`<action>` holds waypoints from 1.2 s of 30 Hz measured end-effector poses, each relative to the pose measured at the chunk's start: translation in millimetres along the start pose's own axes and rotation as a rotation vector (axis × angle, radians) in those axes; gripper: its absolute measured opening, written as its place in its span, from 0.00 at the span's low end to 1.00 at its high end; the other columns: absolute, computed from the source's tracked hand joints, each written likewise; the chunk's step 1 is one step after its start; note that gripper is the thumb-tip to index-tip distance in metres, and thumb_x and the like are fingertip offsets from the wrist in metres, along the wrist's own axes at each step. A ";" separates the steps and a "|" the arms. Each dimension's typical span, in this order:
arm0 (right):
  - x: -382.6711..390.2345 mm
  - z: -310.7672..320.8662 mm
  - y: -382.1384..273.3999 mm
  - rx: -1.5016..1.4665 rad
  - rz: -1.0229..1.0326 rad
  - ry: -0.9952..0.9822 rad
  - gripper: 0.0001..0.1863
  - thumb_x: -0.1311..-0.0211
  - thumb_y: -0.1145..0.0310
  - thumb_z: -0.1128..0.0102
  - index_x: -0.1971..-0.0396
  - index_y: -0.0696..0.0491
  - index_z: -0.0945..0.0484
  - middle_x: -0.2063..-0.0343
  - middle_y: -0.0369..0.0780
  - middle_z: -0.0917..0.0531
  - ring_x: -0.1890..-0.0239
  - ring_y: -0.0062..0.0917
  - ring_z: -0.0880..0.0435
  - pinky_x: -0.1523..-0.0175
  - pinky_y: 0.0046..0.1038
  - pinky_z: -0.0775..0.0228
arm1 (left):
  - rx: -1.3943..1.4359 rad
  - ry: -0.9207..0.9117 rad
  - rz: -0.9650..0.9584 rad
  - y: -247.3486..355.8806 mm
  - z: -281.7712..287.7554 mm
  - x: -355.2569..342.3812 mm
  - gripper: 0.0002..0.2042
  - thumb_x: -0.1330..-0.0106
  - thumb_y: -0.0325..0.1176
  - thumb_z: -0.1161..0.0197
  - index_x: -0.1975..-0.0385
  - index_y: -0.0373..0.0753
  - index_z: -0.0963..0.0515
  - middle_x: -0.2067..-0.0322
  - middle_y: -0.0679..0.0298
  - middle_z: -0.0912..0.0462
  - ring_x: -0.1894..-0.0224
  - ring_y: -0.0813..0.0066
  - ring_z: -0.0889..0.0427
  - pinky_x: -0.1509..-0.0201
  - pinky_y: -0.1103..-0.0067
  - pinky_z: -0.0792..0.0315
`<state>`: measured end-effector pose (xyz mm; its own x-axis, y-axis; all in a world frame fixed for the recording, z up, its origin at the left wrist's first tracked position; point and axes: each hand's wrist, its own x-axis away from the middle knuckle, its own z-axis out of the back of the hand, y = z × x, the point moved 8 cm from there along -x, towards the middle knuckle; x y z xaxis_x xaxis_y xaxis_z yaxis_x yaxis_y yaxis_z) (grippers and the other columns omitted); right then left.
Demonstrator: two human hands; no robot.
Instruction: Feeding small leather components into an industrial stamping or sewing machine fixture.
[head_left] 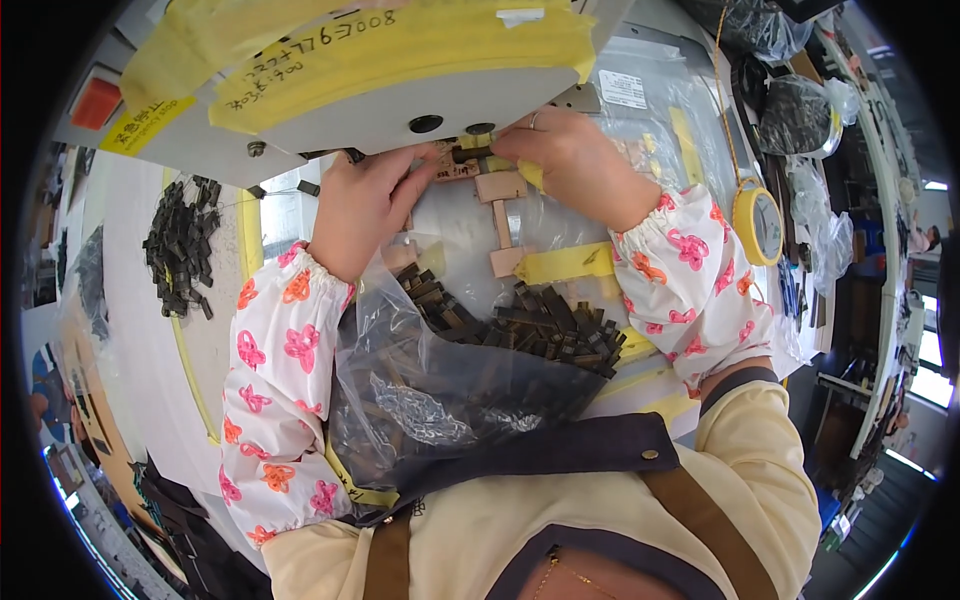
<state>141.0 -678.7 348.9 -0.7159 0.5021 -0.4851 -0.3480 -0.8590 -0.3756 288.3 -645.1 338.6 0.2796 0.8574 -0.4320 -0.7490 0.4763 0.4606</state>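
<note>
Under the front of a pale machine housing (pixel 400 125), both hands meet at a small tan block (pixel 458 170). A short dark strip (pixel 471 154) lies across it. My right hand (pixel 575 160), a ring on one finger, has its fingertips closed at the strip's right end. My left hand (pixel 372 200) is closed with its fingertips at the block's left side; what they grip, if anything, is hidden. Closer to me, many similar dark strips (pixel 555 325) spill from the mouth of a clear plastic bag (pixel 430 380).
A heap of short dark pieces (pixel 183 245) lies on the left of the table. Tan blocks (pixel 502 188) and yellow tape (pixel 565 264) are on the surface before me. A yellow round dial (pixel 757 226) hangs from a cord on the right. A red button (pixel 96 102) is at upper left.
</note>
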 end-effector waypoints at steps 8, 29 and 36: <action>-3.2 1.0 -4.7 0.059 -0.024 -0.047 0.08 0.59 0.80 0.47 0.75 0.58 0.22 0.70 0.43 0.21 0.64 0.39 0.22 0.61 0.34 0.29 | 0.145 0.019 -0.128 17.0 0.4 -0.2 0.09 0.44 0.21 0.42 0.63 0.39 0.24 0.72 0.58 0.24 0.73 0.63 0.25 0.67 0.76 0.30; -2.2 -11.2 -4.3 0.000 -0.078 0.001 0.08 0.56 0.78 0.45 0.73 0.55 0.22 0.71 0.40 0.21 0.63 0.37 0.24 0.62 0.34 0.29 | -0.246 -0.108 -0.197 13.0 -17.3 -2.8 0.20 0.53 0.23 0.43 0.58 0.50 0.23 0.82 0.63 0.29 0.78 0.62 0.26 0.73 0.72 0.30; -6.7 -11.2 -8.7 0.037 -0.037 0.032 0.07 0.59 0.77 0.44 0.76 0.55 0.21 0.71 0.40 0.21 0.63 0.35 0.23 0.61 0.33 0.28 | -0.101 -0.091 -0.109 9.1 -4.8 -0.7 0.15 0.48 0.22 0.44 0.62 0.47 0.21 0.82 0.63 0.29 0.80 0.64 0.29 0.72 0.75 0.32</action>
<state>155.6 -673.4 346.6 -0.6827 0.5359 -0.4967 -0.3966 -0.8427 -0.3642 278.4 -642.3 339.4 0.4127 0.8179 -0.4010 -0.7661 0.5498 0.3329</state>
